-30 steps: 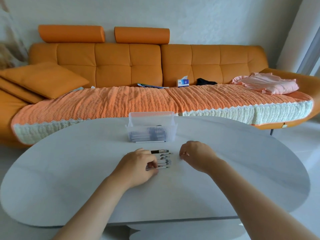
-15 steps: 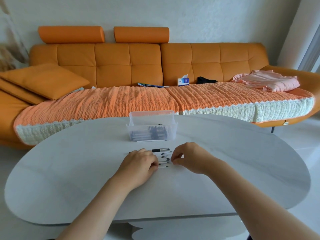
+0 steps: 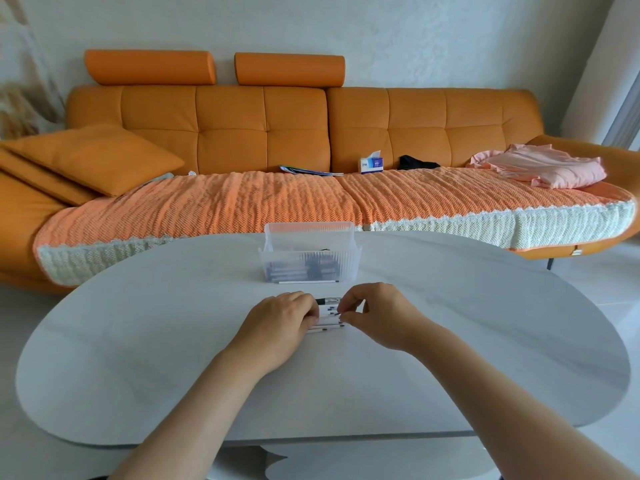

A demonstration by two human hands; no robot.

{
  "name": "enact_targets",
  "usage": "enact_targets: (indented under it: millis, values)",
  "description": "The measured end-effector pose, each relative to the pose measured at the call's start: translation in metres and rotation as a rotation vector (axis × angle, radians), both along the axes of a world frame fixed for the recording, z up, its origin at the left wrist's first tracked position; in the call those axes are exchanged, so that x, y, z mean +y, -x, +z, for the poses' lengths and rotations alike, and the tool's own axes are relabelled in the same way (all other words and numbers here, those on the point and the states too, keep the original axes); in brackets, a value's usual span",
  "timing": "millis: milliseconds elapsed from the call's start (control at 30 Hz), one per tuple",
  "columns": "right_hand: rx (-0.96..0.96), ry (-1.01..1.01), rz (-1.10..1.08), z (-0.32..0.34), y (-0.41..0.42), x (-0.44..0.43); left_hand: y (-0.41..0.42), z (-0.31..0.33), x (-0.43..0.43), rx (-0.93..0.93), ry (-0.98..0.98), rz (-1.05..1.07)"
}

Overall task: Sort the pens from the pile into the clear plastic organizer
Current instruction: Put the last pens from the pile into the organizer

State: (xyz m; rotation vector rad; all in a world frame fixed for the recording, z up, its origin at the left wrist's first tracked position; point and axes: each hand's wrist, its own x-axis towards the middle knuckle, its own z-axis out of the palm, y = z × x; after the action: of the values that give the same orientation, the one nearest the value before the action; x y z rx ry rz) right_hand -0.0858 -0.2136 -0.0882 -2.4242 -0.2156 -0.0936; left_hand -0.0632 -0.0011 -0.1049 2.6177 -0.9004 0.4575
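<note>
Slim white plastic pens (image 3: pixel 328 318) lie bunched flat; left hand (image 3: pixel 281 322) and right hand (image 3: pixel 378 313) pinch opposite ends with curled fingers.

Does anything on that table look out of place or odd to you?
One thing: a white pen seems to lie on the table along the front of the clear organizer, outside it, away from the pile that the left hand and right hand hold. Nothing looks spilled or broken.

No lettering can be read anywhere: the blue-and-white tissue box (image 3: pixel 371 165) on the sofa (image 3: pixel 242 133) bears a printed label, its characters too small to make out.
</note>
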Motion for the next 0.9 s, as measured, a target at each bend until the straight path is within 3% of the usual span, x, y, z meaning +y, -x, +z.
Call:
enact_targets:
  millis: [900]
  values:
    - [-0.042, -0.031, -0.021, 0.0047, 0.0024, 0.0071, -0.0026, 0.0021, 0.0050, 0.204, 0.119, -0.019]
